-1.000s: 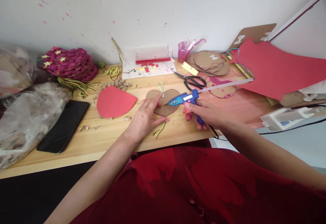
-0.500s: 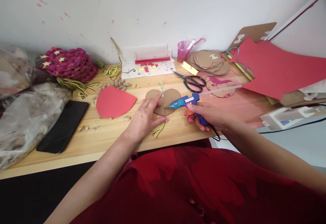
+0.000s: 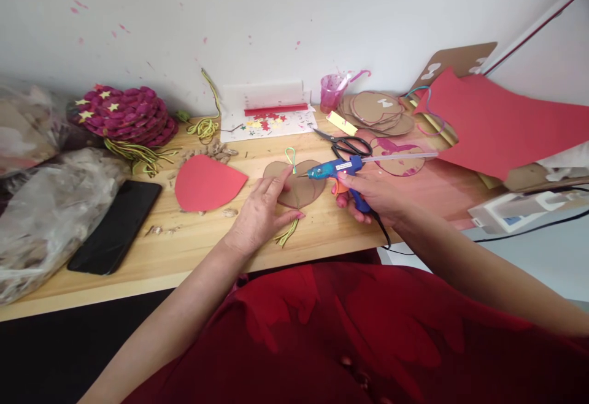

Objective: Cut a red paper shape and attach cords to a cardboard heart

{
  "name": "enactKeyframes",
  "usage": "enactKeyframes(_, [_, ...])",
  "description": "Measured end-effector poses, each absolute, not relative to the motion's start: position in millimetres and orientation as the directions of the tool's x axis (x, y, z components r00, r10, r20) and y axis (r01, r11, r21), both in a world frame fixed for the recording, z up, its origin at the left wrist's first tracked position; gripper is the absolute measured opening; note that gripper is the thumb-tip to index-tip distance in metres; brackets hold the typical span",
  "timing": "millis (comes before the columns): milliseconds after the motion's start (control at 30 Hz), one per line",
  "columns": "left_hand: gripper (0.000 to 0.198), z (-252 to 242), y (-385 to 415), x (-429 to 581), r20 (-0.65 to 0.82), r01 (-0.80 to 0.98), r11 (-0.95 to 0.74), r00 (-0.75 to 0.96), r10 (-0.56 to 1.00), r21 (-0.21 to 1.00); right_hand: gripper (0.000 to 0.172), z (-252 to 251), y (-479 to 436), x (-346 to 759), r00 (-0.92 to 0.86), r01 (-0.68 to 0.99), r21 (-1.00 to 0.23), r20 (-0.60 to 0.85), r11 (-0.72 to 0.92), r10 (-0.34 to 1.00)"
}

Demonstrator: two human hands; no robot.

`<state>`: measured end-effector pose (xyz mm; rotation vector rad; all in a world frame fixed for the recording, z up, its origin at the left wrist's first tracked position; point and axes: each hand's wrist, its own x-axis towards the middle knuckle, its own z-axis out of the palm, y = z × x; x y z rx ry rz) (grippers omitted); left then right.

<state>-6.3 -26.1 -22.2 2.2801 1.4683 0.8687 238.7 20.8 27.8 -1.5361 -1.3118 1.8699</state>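
My right hand (image 3: 361, 198) is closed round the handle of a blue hot glue gun (image 3: 338, 168), a finger at its orange trigger. A clear glue stick (image 3: 405, 157) sticks out of the back. The nozzle points left, over the upper part of a brown cardboard heart (image 3: 306, 186). With fingers stretched out, my left hand (image 3: 260, 208) lies on the heart's left side and presses it to the table. A green-yellow cord loop (image 3: 290, 157) stands at the heart's top notch, and a cord tassel (image 3: 288, 233) comes out below, near my left thumb.
Left lie a red paper teardrop (image 3: 209, 184), peanut shells (image 3: 214, 151), a black phone (image 3: 115, 227) and a plastic bag (image 3: 55, 214). Behind are star sequins on paper (image 3: 294, 127) and a pink cup (image 3: 331, 92). Black scissors (image 3: 350, 146), cardboard shapes (image 3: 377, 113) and red sheets (image 3: 515, 128) lie right.
My right hand has raised the glue gun slightly, and its nozzle has moved up the heart toward the cord loop. My left hand stays in place.
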Motion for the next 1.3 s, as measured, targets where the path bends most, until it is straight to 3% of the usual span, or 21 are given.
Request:
enactKeyframes(233, [0.09, -22.5, -25.7, -5.8, 0.313, 0.721, -0.413, 0.279, 0.908, 0.556, 0.028, 23.5, 5.7, 246.3, -0.415, 0.344, -0.818, -0.573, -0.461, 0.707])
enactKeyframes(800, [0.089, -22.0, -25.0, -6.2, 0.311, 0.718, -0.421, 0.29, 0.905, 0.555, 0.027, 27.6, 19.1, 234.3, -0.3, 0.4, -0.804, -0.569, -0.44, 0.766])
enactKeyframes(1100, [0.091, -21.9, -26.1, -6.5, 0.332, 0.718, -0.435, 0.293, 0.897, 0.543, 0.029, 25.0, 19.6, 236.9, -0.295, 0.329, -0.854, -0.499, -0.404, 0.815])
enactKeyframes(1300, [0.091, -24.0, -25.3, -6.7, 0.338, 0.711, -0.44, 0.293, 0.895, 0.549, 0.027, 22.9, 12.4, 237.4, -0.369, 0.403, -0.824, -0.545, -0.399, 0.753])
